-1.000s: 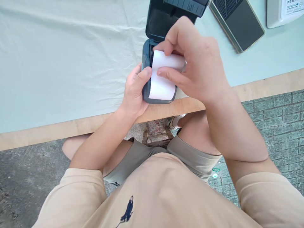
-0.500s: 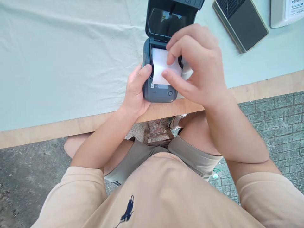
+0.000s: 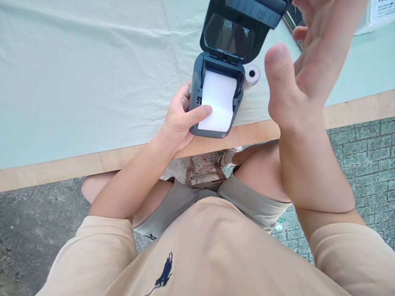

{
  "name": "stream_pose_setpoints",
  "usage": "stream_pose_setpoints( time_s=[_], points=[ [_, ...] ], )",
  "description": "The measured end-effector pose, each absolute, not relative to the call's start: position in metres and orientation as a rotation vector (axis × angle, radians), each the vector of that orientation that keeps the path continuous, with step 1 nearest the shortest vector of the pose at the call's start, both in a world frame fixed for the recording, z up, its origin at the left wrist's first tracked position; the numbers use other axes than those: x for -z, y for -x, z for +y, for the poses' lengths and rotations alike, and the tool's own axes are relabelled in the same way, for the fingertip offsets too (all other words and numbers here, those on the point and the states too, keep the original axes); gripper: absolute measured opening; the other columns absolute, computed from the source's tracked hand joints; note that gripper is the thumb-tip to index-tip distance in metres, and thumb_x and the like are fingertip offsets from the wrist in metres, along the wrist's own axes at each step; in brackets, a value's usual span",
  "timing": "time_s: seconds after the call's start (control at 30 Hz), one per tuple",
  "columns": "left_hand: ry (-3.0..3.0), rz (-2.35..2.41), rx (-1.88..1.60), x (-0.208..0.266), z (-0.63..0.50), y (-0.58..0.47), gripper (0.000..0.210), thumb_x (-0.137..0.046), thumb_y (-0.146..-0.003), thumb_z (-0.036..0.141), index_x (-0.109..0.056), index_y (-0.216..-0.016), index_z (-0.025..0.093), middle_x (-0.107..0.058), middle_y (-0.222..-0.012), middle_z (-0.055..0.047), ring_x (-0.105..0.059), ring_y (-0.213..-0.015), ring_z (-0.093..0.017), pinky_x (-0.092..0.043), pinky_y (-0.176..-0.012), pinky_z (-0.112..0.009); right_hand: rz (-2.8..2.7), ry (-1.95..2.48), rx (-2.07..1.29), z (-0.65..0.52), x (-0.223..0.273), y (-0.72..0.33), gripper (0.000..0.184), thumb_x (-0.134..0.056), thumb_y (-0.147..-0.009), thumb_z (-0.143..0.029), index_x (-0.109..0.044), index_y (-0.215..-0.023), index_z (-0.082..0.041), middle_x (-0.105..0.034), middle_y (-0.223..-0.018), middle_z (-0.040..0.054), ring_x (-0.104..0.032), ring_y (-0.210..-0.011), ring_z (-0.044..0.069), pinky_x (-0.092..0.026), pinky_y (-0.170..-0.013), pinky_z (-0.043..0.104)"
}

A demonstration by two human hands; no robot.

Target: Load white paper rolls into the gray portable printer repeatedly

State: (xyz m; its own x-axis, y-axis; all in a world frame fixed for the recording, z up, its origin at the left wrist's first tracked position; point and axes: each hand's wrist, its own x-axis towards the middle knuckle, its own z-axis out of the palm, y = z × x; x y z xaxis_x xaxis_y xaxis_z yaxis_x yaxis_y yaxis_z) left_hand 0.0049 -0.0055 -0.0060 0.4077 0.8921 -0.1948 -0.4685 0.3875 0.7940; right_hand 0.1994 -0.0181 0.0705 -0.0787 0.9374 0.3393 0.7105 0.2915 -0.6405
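Printer (image 3: 198, 74) (at least it looks like a small label or receipt one) is at the near edge of the worktop (image 3: 92, 82), lower end over the wooden strip. Can't tell if it rests there or is held clear.

Left hand (image 3: 177, 119) has it: fingers wrapped round the left side, thumb lapped over onto the white paper strip (image 3: 219, 92). Right hand (image 3: 311, 65) is up by the lid (image 3: 237, 39), thumb spread well away from the other fingers, nothing visible between. Fingertips run out of frame, so no call on whether they touch the lid.

Handling, my guess: hard plastic shell, light enough for one hand, smooth, so a bit slippery. Hold the body by its side walls. Hinge (image 3: 225, 57) is likely the weak spot; don't lift by the raised lid. Paper should be thin, limp, quick to crease; light thumb only, or pinch it by the sides. Spare paper roll (image 3: 248, 80) just beyond the printer's right side probably rolls if nudged.
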Motion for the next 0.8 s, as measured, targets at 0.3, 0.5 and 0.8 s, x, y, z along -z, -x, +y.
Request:
stream_pose_setpoints(
  time_s=[0.3, 0.5, 0.8],
  points=[
    [-0.742, 0.635, -0.941, 0.007, -0.003, -0.002, 0.038, -0.082, -0.075, 0.044, -0.068, -0.107, 0.031, -0.075, -0.110, -0.003, -0.065, -0.125, -0.034, -0.060, -0.093, -0.043, -1.955, 1.218, -0.148, -0.018, -0.048, -0.198, 0.026, -0.044, -0.100, -0.042, -0.063, -0.107, -0.026, -0.071, -0.102, 0.0042, -0.068, -0.103, 0.024, -0.051, -0.100, 0.046],
    [-0.742, 0.675, -0.924, 0.001, -0.002, -0.004, 0.028, -0.073, -0.083, 0.045, -0.067, -0.101, 0.024, -0.073, -0.099, -0.005, -0.071, -0.110, -0.029, -0.058, -0.078, -0.036, -2.053, 1.435, -0.070, -0.018, -0.046, -0.193, 0.032, -0.059, -0.093, -0.055, -0.063, -0.113, -0.030, -0.070, -0.118, 0.0048, -0.055, -0.132, 0.032, -0.045, -0.108, 0.051],
    [-0.689, 0.590, -0.948, 0.003, 0.001, -0.004, 0.018, -0.070, -0.084, 0.037, -0.068, -0.095, 0.023, -0.070, -0.092, -0.004, -0.069, -0.082, -0.019, -0.054, -0.067, -0.031, -2.072, 1.509, -0.032, -0.023, -0.048, -0.181, 0.039, -0.054, -0.095, -0.058, -0.062, -0.118, -0.027, -0.067, -0.125, 0.0050, -0.051, -0.139, 0.032, -0.040, -0.116, 0.051]
  ],
)
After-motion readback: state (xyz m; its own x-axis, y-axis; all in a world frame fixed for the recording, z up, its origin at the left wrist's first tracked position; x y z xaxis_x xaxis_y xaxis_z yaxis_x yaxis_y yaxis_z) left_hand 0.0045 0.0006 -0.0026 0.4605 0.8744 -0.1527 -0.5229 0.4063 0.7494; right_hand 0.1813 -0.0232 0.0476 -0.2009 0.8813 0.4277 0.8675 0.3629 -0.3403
